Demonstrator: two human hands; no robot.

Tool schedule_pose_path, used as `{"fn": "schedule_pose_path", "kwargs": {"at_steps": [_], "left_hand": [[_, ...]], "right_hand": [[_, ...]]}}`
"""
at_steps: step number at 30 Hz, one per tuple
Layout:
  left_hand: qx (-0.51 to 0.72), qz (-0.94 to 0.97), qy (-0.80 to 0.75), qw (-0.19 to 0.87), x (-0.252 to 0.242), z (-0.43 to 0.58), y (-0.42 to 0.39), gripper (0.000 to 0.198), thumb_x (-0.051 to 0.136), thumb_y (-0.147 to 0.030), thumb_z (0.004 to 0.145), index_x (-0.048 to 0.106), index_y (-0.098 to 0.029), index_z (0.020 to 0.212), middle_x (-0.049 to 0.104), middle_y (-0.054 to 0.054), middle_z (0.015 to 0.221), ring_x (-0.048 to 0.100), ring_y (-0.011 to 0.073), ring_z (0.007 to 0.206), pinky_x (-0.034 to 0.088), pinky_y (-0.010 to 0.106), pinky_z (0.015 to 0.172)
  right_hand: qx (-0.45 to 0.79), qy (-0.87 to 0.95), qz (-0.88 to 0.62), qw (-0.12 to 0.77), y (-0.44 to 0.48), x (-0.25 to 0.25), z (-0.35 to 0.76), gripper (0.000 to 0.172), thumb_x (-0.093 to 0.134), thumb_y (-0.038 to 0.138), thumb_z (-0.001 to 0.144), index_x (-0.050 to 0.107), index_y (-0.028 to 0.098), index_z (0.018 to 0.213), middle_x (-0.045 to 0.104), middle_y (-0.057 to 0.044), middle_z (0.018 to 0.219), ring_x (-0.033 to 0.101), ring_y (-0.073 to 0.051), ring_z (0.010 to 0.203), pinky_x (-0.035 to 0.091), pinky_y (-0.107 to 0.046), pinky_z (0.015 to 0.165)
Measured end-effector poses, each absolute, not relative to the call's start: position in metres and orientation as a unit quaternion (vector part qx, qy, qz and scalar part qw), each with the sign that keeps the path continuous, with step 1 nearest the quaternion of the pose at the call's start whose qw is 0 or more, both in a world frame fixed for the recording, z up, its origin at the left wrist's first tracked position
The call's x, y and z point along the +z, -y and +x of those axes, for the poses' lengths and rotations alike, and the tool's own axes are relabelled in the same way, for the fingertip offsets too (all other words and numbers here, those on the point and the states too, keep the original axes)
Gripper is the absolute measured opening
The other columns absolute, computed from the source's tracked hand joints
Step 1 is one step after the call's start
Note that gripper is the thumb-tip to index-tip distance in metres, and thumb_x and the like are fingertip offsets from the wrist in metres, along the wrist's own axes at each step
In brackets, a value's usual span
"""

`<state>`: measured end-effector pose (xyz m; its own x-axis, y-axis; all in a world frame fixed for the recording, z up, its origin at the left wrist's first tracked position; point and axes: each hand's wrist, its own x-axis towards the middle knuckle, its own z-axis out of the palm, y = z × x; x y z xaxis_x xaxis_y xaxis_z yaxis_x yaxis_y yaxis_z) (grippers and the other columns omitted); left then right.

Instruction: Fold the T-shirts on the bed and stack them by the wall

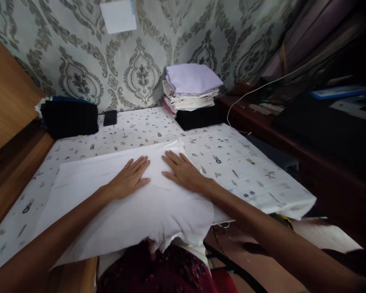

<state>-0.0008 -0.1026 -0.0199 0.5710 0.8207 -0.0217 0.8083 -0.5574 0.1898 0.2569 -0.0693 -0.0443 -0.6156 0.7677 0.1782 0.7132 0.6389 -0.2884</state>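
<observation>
A white cloth (91, 203) lies spread over the near part of the table, its front edge hanging in bunched folds toward my lap. My left hand (131, 177) rests flat on it, fingers stretched and pointing up and right. Beside it, my right hand (183, 171) also lies flat on the cloth, fingers stretched toward the upper left. A small gap of cloth shows between the two hands. Neither hand grips anything. Some creases run through the cloth below my right hand.
The table has a printed white cover (232, 162). At the back stand a dark folded pile (70, 118), a black phone (110, 118) and a stack of folded cloths (192, 81) with black fabric (198, 117) beneath. A white cable (256, 90) hangs at the right, by a dark red desk (262, 122).
</observation>
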Motion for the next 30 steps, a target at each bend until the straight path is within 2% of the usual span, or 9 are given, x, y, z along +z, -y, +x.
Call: {"fn": "schedule_pose_path", "kwargs": {"at_steps": [5,8,10,12,15,18,23,26,30], "left_hand": [[0.013,0.883,-0.46,0.091,-0.035,-0.005,0.103,0.07,0.021,-0.057,0.104,0.022,-0.015,0.16,0.016,0.015,0.169,0.011,0.0251,0.158,0.012,0.05,0.126],[0.035,0.875,-0.474,0.088,-0.034,-0.007,0.106,0.066,0.022,-0.055,0.105,0.03,-0.015,0.157,0.024,0.014,0.168,0.017,0.0251,0.157,0.015,0.051,0.126],[0.061,0.872,-0.48,0.074,-0.033,-0.01,0.11,0.062,0.022,-0.052,0.106,0.039,-0.015,0.152,0.032,0.015,0.165,0.024,0.0259,0.154,0.019,0.052,0.125],[0.083,0.874,-0.476,0.055,-0.032,-0.014,0.117,0.058,0.022,-0.05,0.106,0.045,-0.016,0.146,0.039,0.016,0.161,0.031,0.0271,0.152,0.021,0.055,0.123],[0.086,0.885,-0.455,0.051,-0.027,-0.021,0.142,0.053,0.025,-0.049,0.106,0.05,-0.017,0.142,0.045,0.015,0.157,0.037,0.0284,0.147,0.024,0.057,0.122],[0.073,0.9,-0.423,0.079,-0.017,-0.028,0.182,0.05,0.032,-0.052,0.105,0.053,-0.022,0.14,0.047,0.012,0.154,0.043,0.0294,0.142,0.032,0.054,0.119],[0.051,0.902,-0.421,0.081,-0.006,-0.052,0.249,0.052,0.056,-0.057,0.094,0.053,-0.028,0.137,0.053,0.009,0.146,0.051,0.0296,0.13,0.047,0.045,0.106],[0.029,0.876,-0.48,0.044,-0.009,-0.077,0.276,0.037,0.052,-0.044,0.097,0.058,-0.027,0.129,0.059,0.009,0.133,0.055,0.0288,0.121,0.048,0.044,0.102],[0.013,0.851,-0.524,0.009,-0.015,-0.115,0.298,0.032,0.037,-0.024,0.095,0.067,-0.026,0.104,0.066,0.009,0.113,0.06,0.0301,0.108,0.052,0.047,0.092]], "right_hand": [[0.146,0.878,-0.424,0.166,0.068,-0.048,0.268,0.055,0.047,0.042,0.101,0.045,0.018,0.151,0.037,-0.015,0.162,0.028,-0.029,0.152,0.027,-0.056,0.122],[0.201,0.84,-0.449,0.23,0.1,-0.027,0.28,0.055,0.05,0.044,0.099,0.049,0.021,0.149,0.039,-0.014,0.161,0.036,-0.031,0.149,0.034,-0.056,0.119],[0.237,0.795,-0.467,0.306,0.14,-0.014,0.291,0.049,0.054,0.048,0.097,0.058,0.026,0.14,0.051,-0.01,0.152,0.049,-0.032,0.139,0.042,-0.054,0.113],[0.294,0.719,-0.502,0.38,0.188,-0.01,0.303,0.033,0.059,0.049,0.095,0.071,0.027,0.115,0.072,-0.008,0.118,0.067,-0.029,0.11,0.055,-0.047,0.095],[0.406,0.614,-0.545,0.401,0.252,-0.032,0.316,0.037,0.058,0.054,0.094,0.069,0.024,0.075,0.067,-0.004,0.068,0.064,-0.02,0.062,0.055,-0.033,0.06],[0.454,0.547,-0.6,0.367,0.283,-0.073,0.315,0.04,0.065,0.06,0.087,0.066,0.022,0.074,0.067,-0.004,0.068,0.066,-0.021,0.065,0.054,-0.031,0.059],[0.534,0.463,-0.595,0.383,0.28,-0.105,0.288,0.061,0.072,0.065,0.078,0.069,0.018,0.118,0.074,-0.014,0.117,0.069,-0.032,0.108,0.056,-0.042,0.089],[0.612,0.432,-0.559,0.356,0.277,-0.095,0.274,0.054,0.072,0.062,0.08,0.076,0.017,0.111,0.077,-0.012,0.111,0.069,-0.034,0.108,0.054,-0.045,0.093],[0.633,0.43,-0.541,0.35,0.278,-0.08,0.273,0.042,0.078,0.058,0.075,0.08,0.019,0.09,0.078,-0.008,0.089,0.071,-0.028,0.087,0.056,-0.04,0.083]]}}
